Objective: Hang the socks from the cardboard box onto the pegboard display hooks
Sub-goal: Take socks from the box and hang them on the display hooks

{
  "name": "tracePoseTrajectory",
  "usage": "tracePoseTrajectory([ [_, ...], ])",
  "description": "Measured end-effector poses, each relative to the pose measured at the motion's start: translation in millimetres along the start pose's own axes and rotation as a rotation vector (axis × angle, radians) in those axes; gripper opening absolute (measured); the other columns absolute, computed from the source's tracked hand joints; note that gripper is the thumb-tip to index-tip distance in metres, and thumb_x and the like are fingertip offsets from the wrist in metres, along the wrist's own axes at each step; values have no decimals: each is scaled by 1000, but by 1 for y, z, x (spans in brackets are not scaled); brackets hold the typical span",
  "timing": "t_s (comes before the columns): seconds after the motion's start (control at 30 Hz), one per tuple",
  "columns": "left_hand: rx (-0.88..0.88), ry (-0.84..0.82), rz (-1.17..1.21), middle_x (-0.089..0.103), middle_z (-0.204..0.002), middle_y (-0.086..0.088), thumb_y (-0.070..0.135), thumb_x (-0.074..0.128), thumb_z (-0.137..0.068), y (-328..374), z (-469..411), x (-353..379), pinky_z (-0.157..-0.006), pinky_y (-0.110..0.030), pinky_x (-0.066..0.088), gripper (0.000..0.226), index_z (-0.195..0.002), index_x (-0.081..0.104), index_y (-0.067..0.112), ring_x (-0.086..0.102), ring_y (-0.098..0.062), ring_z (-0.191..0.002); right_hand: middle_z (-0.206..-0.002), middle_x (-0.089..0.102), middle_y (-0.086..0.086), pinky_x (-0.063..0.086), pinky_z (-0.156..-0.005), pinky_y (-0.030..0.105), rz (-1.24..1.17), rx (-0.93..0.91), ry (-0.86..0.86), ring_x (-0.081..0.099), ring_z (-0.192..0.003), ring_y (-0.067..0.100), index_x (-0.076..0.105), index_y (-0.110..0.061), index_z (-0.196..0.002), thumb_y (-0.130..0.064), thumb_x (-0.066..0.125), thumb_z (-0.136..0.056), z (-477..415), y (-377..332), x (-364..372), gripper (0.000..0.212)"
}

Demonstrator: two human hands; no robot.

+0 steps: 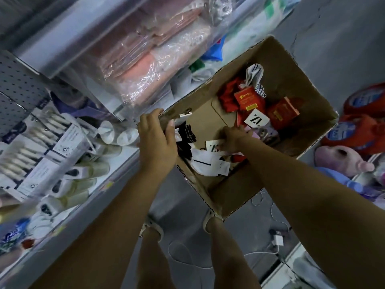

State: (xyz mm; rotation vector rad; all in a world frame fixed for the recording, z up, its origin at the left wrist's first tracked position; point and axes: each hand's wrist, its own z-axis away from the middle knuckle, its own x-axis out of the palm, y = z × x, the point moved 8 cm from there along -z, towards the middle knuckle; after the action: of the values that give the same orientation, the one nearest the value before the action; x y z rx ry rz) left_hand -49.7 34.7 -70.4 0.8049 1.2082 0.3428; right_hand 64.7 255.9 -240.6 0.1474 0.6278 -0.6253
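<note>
Picking step: left hand [156, 138] grips the cardboard box [291, 65] rim. Right hand [232, 136] fingers seem to pinch 1 sock pair [213, 147] inside. Next, lift it to the pegboard [18, 90].

Cardboard box [291, 65] open-topped; socks [248, 99] crowd floor, centre bare.

floor [333, 28]: grey | on it: cardboard box [291, 65]; white cable [271, 209]; charger [278, 239]

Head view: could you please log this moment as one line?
stage: picking | left hand grips cardboard box rim | right hand among socks in box, grip unclear
</note>
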Motion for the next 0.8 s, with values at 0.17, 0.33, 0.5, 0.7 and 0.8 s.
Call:
tracePoseTrajectory([
  [0.17,13,0,13,46,-134,-18,23,51,-104,0,1,0,-92,-15,25,38,-136,49,3,44,-32,-125,-136,53,6,27,-112,56,126,-42,-41,34,-132,40,56,-43,-130,-50,66,-86,3,2,10,46],
  [0.33,24,-2,10,45,-136,-17,27,49,-105,1,1,-1,-94,-18,25,39,-137,48,5,42,-31,-129,-105,65,3,47,-97,43,-466,-102,130,58,-110,28,63,-30,-100,-37,71,-90,21,12,-28,14],
  [0.5,25,12,12,45,-136,-17,27,47,-105,3,1,-1,-88,-14,23,38,-136,48,5,41,-31,-129,-87,68,9,56,-71,35,-795,-410,67,64,-81,23,63,-18,-76,-14,74,-89,50,-40,-49,18],
  [0.7,25,12,2,45,-135,-16,27,46,-106,1,0,-1,-88,-16,24,37,-135,49,6,42,-31,-128,-77,63,4,52,-54,28,-1010,-303,60,58,-65,17,66,-10,-85,-11,71,-92,32,-88,-19,8],
  [0.8,12,-10,0,44,-136,-15,30,45,-106,0,0,-1,-91,-20,26,38,-136,48,7,40,-30,-130,-75,60,3,46,-42,20,-1128,-242,142,57,-54,8,65,-5,-94,-11,68,-94,29,-85,-19,6],
])
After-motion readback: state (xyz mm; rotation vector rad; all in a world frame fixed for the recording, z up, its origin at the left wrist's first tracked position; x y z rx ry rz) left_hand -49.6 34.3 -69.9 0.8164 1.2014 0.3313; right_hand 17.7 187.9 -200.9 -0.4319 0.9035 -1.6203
